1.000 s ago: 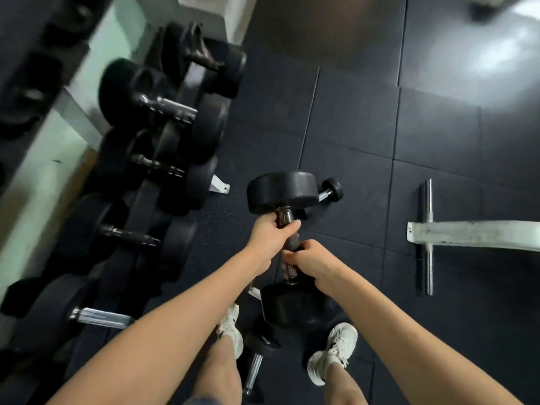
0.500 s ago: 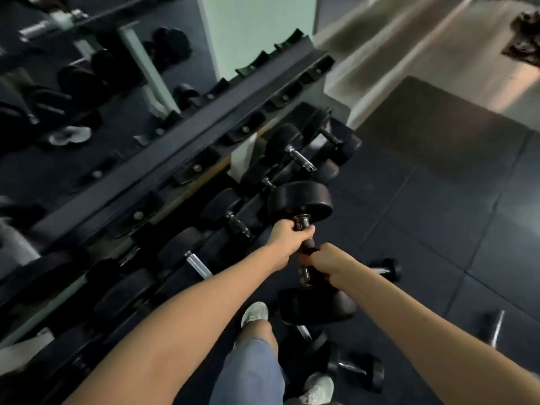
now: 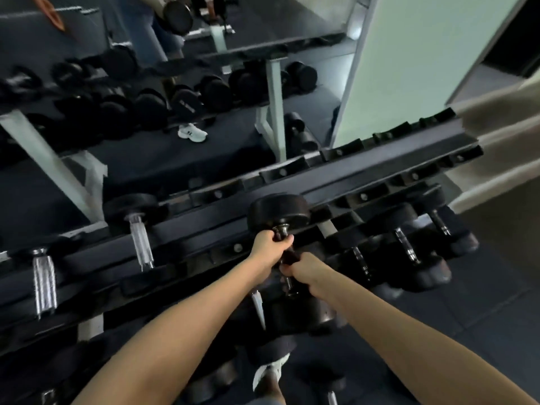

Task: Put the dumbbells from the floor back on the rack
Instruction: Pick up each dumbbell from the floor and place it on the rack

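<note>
Both hands, left hand (image 3: 270,247) and right hand (image 3: 306,273), clenched on the dumbbell (image 3: 279,213) handle, held lengthwise over the rack (image 3: 365,173) top tier; advise squaring it to an empty cradle; lower both heads evenly; fingers clear.

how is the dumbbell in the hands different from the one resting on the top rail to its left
The held dumbbell is gripped by the left hand and right hand, with its handle mostly covered; the racked dumbbell sits untouched on the rack with its bright metal handle fully exposed. The held one's far head is raised against the top rail; the racked one's rests in a cradle. Both have round black heads.
</note>
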Demonstrator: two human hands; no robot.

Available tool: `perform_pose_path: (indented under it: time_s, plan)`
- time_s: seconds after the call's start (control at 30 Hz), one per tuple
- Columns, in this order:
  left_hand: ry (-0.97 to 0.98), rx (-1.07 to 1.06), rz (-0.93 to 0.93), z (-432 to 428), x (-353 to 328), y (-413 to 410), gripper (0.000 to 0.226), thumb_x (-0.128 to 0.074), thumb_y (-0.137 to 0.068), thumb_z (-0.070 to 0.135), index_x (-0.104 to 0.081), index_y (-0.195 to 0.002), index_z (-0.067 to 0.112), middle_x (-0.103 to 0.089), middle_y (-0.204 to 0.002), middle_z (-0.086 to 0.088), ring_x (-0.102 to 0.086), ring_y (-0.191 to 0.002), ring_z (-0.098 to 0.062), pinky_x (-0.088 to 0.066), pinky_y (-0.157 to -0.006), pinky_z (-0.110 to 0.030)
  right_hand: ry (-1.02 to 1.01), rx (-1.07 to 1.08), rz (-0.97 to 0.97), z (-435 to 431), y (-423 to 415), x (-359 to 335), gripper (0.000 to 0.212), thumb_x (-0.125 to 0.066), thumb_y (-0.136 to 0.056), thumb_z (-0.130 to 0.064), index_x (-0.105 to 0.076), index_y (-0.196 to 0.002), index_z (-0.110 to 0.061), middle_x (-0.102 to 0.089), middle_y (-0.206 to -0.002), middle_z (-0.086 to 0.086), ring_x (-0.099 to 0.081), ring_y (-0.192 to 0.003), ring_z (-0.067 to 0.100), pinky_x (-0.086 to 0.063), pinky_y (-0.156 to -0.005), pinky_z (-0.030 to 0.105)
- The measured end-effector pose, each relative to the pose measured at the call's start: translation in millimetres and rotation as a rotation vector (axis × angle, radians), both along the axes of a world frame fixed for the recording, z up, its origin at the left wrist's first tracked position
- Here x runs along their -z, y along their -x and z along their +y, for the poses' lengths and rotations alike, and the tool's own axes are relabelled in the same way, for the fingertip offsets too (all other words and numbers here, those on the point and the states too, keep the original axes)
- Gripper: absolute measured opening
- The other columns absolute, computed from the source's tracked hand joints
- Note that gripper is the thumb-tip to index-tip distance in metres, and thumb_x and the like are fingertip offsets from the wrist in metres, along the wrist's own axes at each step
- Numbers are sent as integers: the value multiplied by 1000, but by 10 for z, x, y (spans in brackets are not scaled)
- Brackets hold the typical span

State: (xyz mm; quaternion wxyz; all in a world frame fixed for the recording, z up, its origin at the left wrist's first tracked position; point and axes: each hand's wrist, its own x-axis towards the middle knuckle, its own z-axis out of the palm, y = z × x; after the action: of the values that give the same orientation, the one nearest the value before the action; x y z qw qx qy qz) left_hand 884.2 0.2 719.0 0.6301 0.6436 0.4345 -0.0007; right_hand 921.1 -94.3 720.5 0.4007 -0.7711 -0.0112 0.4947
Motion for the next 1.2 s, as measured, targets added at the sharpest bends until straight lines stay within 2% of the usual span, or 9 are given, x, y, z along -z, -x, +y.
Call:
perform_pose_path:
  time_s: [0.13, 0.23, 0.37, 0.53, 0.63, 0.77, 0.9, 1.1, 1.2]
  plan:
    - [-85, -95, 25, 775, 44, -67, 24, -64, -88, 22, -63, -97, -1, -68, -100, -17, -65, -95, -28, -52, -81, -36, -41, -118, -16, 803, -127, 81, 27, -60, -87, -8, -59, -112, 3, -60, -83, 8, -56, -70, 16, -44, -61, 26]
    - [-116, -159, 44, 1254, 111, -91, 27, -63, -88, 21, -64, -101, -3, -68, -103, -17, -64, -96, -28, -51, -86, -35, -72, -190, -21, 1301, -194, 187, 22, -54, -89, -3, -62, -108, 6, -61, -82, 10, -56, -70, 17, -43, -57, 24]
    - [-87, -202, 76, 1690, 228, -121, 22, -64, -87, 17, -63, -100, -1, -68, -105, -21, -66, -98, -32, -51, -94, -45, -88, -199, 1, 1755, -228, 336, 8, -54, -90, -5, -62, -89, -7, -57, -70, 2, -51, -60, 12, -42, -55, 23]
    - [-93, -107, 102, 1927, 299, -226, 24, -62, -88, 14, -62, -105, -3, -68, -103, -20, -65, -96, -32, -51, -86, -40, -92, -109, 123, 2007, -241, 513, 12, -54, -92, -9, -59, -102, -5, -60, -76, 6, -59, -71, 21, -51, -71, 34]
    - [-94, -32, 124, 1981, 348, -299, 24, -61, -89, 15, -62, -105, -2, -68, -103, -19, -64, -98, -31, -49, -84, -37, -69, -35, 209, 2049, -310, 594, 27, -57, -92, -12, -56, -116, -1, -62, -81, 8, -62, -81, 26, -54, -83, 41]
    - [-97, -13, 126, 1979, 409, -323, 24, -62, -88, 14, -63, -105, -3, -67, -98, -16, -63, -92, -27, -48, -71, -29, -81, -23, 293, 1993, -379, 617, 26, -56, -93, -9, -56, -118, -2, -61, -81, 9, -60, -70, 22, -54, -66, 35]
    - [-105, -36, 133, 1967, 474, -273, 26, -65, -86, 17, -64, -104, -1, -67, -100, -13, -63, -94, -24, -46, -77, -30, -73, -46, 285, 1982, -390, 639, 20, -55, -92, -5, -58, -111, -2, -60, -78, 8, -58, -68, 20, -52, -66, 34]
    - [-145, -40, 115, 1948, 481, -254, 27, -67, -84, 21, -64, -102, 0, -65, -94, -11, -62, -90, -24, -51, -84, -38, -25, -86, 222, 2063, -441, 621, 24, -61, -84, -4, -60, -107, 3, -66, -98, 19, -63, -89, 30, -52, -87, 42]
    - [-146, -12, 128, 1974, 483, -241, 29, -69, -83, 23, -64, -102, 1, -66, -94, -12, -63, -92, -27, -53, -86, -41, -13, -137, 118, 2090, -460, 551, 35, -64, -83, -12, -60, -115, 2, -65, -97, 14, -57, -78, 21, -47, -66, 30]
